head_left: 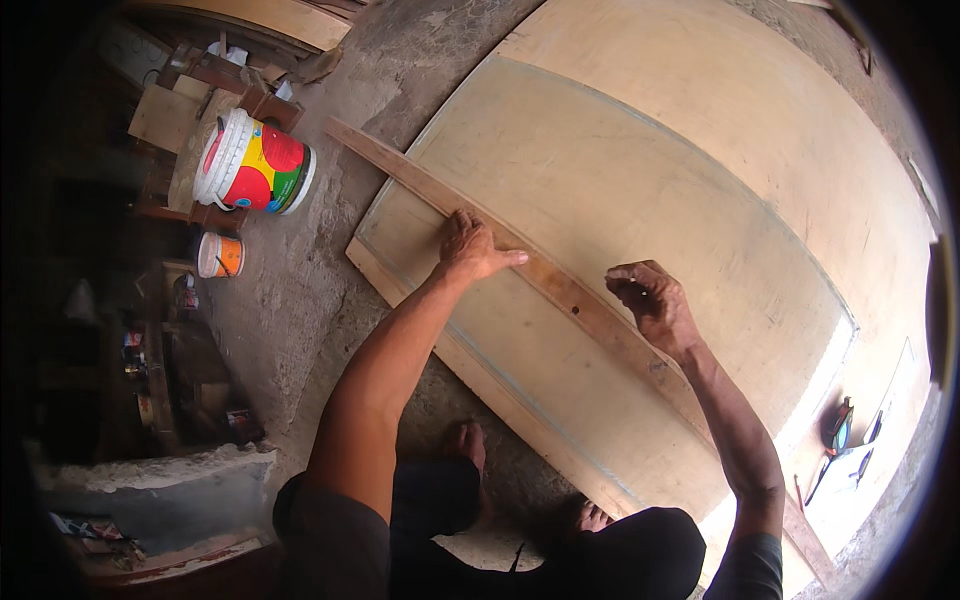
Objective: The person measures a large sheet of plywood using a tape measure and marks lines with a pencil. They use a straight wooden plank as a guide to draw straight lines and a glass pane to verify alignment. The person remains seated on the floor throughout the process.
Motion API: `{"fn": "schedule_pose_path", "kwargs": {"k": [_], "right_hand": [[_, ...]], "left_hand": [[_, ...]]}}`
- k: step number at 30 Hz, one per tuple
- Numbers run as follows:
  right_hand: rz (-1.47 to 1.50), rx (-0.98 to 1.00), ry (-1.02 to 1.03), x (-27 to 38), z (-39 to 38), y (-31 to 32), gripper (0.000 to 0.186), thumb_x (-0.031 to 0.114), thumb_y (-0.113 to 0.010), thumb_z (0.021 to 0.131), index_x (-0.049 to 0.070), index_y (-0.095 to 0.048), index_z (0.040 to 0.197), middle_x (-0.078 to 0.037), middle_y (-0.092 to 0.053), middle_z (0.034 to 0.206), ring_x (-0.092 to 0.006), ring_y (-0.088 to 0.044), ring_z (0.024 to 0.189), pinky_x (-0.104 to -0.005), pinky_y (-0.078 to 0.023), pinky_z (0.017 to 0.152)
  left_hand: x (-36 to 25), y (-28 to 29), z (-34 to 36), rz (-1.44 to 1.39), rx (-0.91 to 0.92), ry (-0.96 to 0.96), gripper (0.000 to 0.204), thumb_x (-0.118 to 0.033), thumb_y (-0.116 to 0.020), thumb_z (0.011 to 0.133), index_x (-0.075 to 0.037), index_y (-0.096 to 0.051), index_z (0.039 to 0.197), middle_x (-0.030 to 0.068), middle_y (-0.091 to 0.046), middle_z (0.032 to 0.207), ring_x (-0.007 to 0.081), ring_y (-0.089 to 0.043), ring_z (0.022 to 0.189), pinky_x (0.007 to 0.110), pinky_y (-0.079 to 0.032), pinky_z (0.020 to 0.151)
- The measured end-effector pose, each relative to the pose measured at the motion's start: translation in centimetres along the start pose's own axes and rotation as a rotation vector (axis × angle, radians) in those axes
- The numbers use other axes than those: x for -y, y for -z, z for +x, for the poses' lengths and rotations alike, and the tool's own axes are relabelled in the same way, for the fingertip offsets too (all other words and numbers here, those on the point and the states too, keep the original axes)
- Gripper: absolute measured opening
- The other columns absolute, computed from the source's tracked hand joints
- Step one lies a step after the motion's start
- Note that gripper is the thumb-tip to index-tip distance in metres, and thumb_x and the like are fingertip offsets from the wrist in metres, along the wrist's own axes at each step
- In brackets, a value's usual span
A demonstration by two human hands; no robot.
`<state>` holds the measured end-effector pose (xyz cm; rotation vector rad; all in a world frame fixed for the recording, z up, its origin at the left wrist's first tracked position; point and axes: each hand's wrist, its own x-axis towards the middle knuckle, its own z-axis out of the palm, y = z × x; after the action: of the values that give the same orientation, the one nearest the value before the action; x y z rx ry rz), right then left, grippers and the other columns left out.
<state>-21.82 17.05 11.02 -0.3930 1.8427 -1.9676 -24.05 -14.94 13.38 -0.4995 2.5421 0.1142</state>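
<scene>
A long brown wooden strip (556, 284) lies slantwise across a large pale plywood sheet (640, 210). My left hand (468, 248) grips the strip near its far left part, fingers bent over it and thumb stretched along it. To the right, my right hand (652, 300) is raised just over the strip's far side. Its fingers are pinched together; whatever they hold, if anything, is too small to make out. Thin greyish lines run along the sheet near its borders. A dark spot, perhaps a hole, shows in the strip between my hands.
A white bucket (240, 165) with a colourful label and a small orange-and-white tub (220, 255) stand at the left. Wood offcuts (165, 125) are piled behind them. Dark-handled tools (840, 430) lie at the right on the sheet. My bare feet (468, 445) are beside its near edge.
</scene>
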Motion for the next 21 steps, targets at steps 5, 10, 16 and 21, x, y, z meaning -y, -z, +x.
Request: {"fn": "schedule_pose_path", "kwargs": {"k": [5,10,16,21], "right_hand": [[-0.563,0.080,0.167,-1.1,7.2,-4.5,0.019,0.004,-0.062,0.093,0.007,-0.066,0.112,-0.010,-0.069,0.107,-0.0273,-0.068,0.098,-0.0378,-0.056,0.087],[-0.701,0.059,0.231,-4.4,11.0,-6.6,0.019,0.013,-0.061,0.096,0.012,-0.065,0.115,-0.008,-0.070,0.101,-0.0286,-0.066,0.100,-0.0388,-0.055,0.087],[-1.031,0.185,0.190,-3.0,10.6,-6.3,0.024,0.017,-0.063,0.094,0.021,-0.071,0.116,-0.004,-0.070,0.105,-0.0279,-0.064,0.103,-0.0386,-0.056,0.086],[-1.060,0.392,0.207,-0.6,12.7,-5.9,0.024,0.017,-0.069,0.090,0.021,-0.073,0.113,-0.003,-0.069,0.099,-0.0262,-0.064,0.100,-0.0368,-0.056,0.085]], "left_hand": [[0.4,-0.2,0.0,-0.071,-0.023,-0.029,0.133,-0.069,-0.080,0.072,0.016,-0.016,0.153,0.0354,-0.008,0.163,0.0439,-0.016,0.153,0.049,-0.028,0.122],[0.2,0.5,0.0,-0.022,-0.048,-0.063,0.127,-0.067,-0.080,0.072,0.019,-0.027,0.149,0.0362,-0.013,0.161,0.0449,-0.016,0.152,0.050,-0.032,0.120],[0.5,0.4,-0.5,0.019,-0.126,-0.116,0.127,-0.071,-0.078,0.071,0.021,-0.032,0.145,0.0425,-0.018,0.157,0.0519,-0.019,0.149,0.056,-0.022,0.122],[0.6,-0.2,-0.3,0.005,-0.157,-0.117,0.127,-0.073,-0.078,0.069,0.020,-0.035,0.145,0.0422,-0.022,0.156,0.0533,-0.022,0.148,0.061,-0.019,0.120]]}}
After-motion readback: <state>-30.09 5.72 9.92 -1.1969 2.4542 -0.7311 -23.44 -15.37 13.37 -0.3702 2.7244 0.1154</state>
